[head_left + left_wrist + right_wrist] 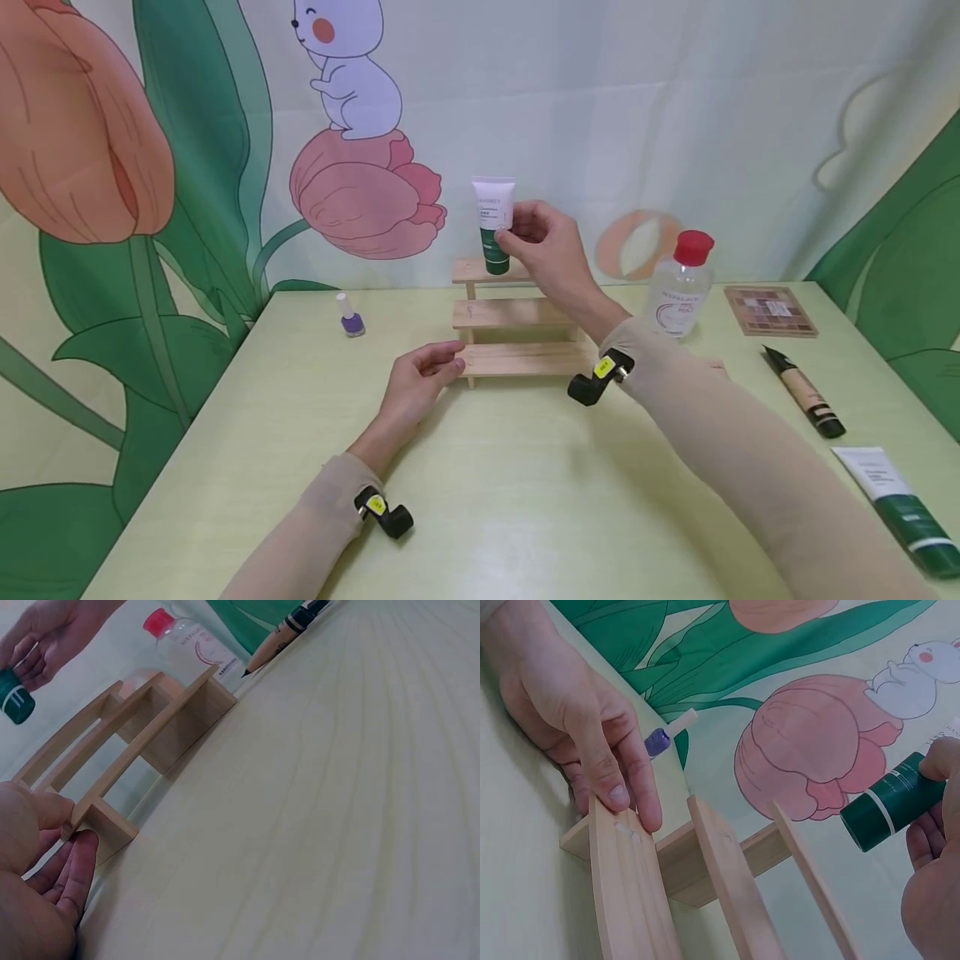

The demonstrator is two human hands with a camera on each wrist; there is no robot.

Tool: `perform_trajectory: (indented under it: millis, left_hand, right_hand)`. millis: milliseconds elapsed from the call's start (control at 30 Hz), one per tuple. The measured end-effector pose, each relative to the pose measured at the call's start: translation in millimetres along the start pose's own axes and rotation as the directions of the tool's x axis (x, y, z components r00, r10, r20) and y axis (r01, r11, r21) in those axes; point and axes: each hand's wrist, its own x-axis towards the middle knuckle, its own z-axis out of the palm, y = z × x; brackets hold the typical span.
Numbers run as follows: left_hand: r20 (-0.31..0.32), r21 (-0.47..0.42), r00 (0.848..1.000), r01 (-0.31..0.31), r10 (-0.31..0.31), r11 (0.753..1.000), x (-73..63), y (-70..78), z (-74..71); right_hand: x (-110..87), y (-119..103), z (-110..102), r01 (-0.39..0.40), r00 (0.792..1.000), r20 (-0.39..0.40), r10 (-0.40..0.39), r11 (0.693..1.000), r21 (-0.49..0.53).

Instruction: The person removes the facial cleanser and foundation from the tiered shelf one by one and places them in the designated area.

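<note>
My right hand [551, 254] pinches a small white-and-green squeeze tube [495, 208] between thumb and fingers. The tube is upright, cap down, and in the head view it overlaps the top step of a three-tier wooden display stand [517, 313]. In the right wrist view the green cap end of the tube [889, 802] shows beyond the steps. My left hand [420, 383] grips the left end of the stand's lowest step, thumb above and fingers under the edge, as the left wrist view shows of the step end [82, 814].
Purple nail polish [351, 317] stands left of the stand. To the right are a clear bottle with a red cap [681, 287], partly behind the right sleeve, an eyeshadow palette [770, 311], a beige tube with black ends [804, 392] and a larger white-and-green tube [900, 508]. A printed curtain [525, 100] hangs behind.
</note>
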Motion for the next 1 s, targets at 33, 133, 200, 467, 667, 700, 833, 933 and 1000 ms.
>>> perform_trajectory:
  millis: [33,133,200,467,667,700,833,933,1000]
  left_hand:
    - [0.001,0.003,1.0,0.002,-0.002,1.0,-0.1,-0.1,0.1]
    - [0.006,0.009,1.0,0.004,-0.004,1.0,0.9,-1.4,0.0]
    - [0.009,0.012,1.0,0.005,-0.006,1.0,1.5,-2.4,-0.3]
    - [0.013,0.02,1.0,0.012,-0.012,1.0,3.3,-5.1,-1.8]
    - [0.014,0.028,1.0,0.02,-0.02,0.999,3.1,-4.1,-1.0]
    - [0.016,0.027,1.0,0.019,-0.019,0.999,3.2,-4.0,-0.7]
    - [0.019,0.024,1.0,0.015,-0.015,1.0,3.0,-3.4,-0.1]
    - [0.014,0.021,1.0,0.014,-0.015,1.0,3.0,-3.3,-0.5]
    - [0.012,0.017,1.0,0.014,-0.014,1.0,3.1,-3.7,-0.9]
  right_hand:
    - [-2.3,-2.2,-3.1,0.002,1.0,-0.002,-0.002,1.0,0.005]
    - [-9.1,-9.0,-12.6,0.012,1.0,-0.009,-0.012,0.999,0.031]
    - [-13.5,-13.0,-19.1,0.018,1.0,-0.013,-0.018,0.998,0.057]
    - [-32.9,-28.5,-47.6,0.037,0.999,-0.023,-0.036,0.998,0.044]
    - [-53.5,-41.6,-73.9,0.012,0.999,-0.047,-0.01,0.999,0.041]
    - [-58.0,-44.1,-78.6,0.011,0.999,-0.051,-0.009,0.999,0.047]
    - [-76.7,-54.7,-96.4,0.015,0.997,-0.074,-0.011,0.998,0.065]
    - [-89.4,-60.1,-108.6,0.007,0.996,-0.092,0.002,0.995,0.099]
    - [-97.4,-61.8,-116.8,-0.004,0.994,-0.109,0.014,0.995,0.1]
